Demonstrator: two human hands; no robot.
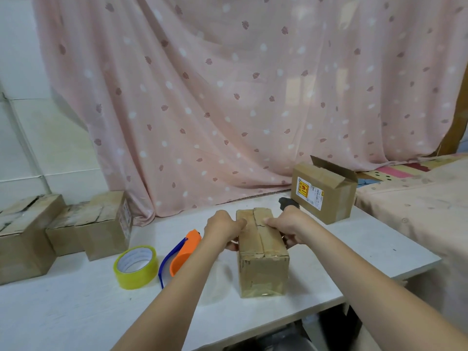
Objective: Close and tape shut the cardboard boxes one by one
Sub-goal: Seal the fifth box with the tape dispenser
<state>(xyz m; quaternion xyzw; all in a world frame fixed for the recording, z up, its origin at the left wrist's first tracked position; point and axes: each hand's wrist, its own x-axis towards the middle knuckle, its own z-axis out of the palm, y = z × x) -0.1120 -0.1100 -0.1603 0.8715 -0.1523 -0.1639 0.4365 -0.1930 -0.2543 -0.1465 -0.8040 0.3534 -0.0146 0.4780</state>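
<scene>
Squarely between hands (255, 228): box (263, 259)

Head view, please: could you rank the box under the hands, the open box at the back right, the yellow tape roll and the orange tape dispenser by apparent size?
1. Box under the hands and open box: similar; the open one sits farther off, so unranked.
2. Orange tape dispenser and yellow tape roll: similar, unranked.

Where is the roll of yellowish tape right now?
In the head view, the tape roll stands on its edge on the white table, left of the orange tape dispenser and in front of the cardboard boxes at the left.
</scene>
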